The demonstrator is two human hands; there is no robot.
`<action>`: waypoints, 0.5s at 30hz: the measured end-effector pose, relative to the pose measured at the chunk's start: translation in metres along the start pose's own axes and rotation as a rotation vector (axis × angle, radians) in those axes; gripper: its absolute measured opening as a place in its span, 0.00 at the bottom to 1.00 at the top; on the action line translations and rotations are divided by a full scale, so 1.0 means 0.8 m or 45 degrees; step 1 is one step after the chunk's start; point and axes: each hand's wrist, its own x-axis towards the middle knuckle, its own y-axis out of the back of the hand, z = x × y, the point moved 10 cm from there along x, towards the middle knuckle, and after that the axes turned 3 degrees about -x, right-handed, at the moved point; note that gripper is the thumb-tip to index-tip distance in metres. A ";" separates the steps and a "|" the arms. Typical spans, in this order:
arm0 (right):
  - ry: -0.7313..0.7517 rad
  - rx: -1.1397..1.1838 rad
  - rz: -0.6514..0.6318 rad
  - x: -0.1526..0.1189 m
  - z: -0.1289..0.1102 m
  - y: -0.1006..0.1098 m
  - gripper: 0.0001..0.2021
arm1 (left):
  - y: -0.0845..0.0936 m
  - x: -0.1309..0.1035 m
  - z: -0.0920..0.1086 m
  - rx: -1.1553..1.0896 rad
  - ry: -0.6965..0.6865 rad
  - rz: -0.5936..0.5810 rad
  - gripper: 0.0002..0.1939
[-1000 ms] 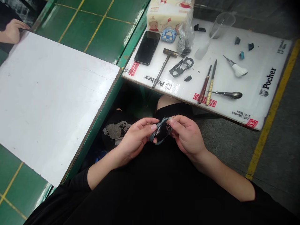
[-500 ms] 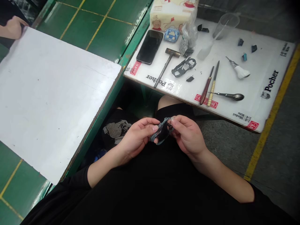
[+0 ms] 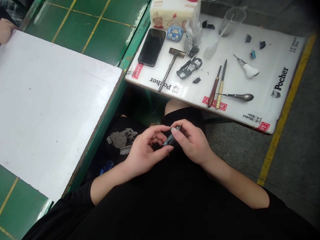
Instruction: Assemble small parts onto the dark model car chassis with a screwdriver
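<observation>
Over my lap, my right hand (image 3: 191, 141) pinches a small grey model car body (image 3: 169, 140) between thumb and fingers, hiding much of it. My left hand (image 3: 147, 148) is open around the near end of this piece, thumb and index finger apart; whether a fingertip touches it I cannot tell. On the white board in front lies a similar grey car body (image 3: 189, 68), with a small dark fragment (image 3: 197, 80) beside it.
A T-shaped metal tool (image 3: 172, 66), red-handled tool (image 3: 214, 88), file (image 3: 221, 85), dark-handled pick (image 3: 241, 96), white-handled tool (image 3: 247, 68), phone (image 3: 152, 47) and plastic cup (image 3: 233, 20) lie or stand on the board (image 3: 265, 106). Another person's hand (image 3: 6, 30) touches the white panel (image 3: 60, 110).
My left fingers have spread off their pinch on the car body, while my right hand keeps hold and has turned it. The view has shifted slightly.
</observation>
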 end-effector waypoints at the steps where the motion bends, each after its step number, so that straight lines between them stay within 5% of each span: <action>1: 0.021 -0.026 0.007 0.000 -0.003 0.001 0.15 | -0.001 0.000 0.000 -0.005 0.001 0.000 0.26; 10: 0.087 -0.034 0.087 0.001 -0.006 0.003 0.15 | -0.004 0.000 -0.003 -0.070 0.012 0.031 0.25; 15: 0.092 -0.039 0.070 0.002 -0.006 0.011 0.25 | 0.002 0.005 -0.014 -0.304 0.208 0.055 0.26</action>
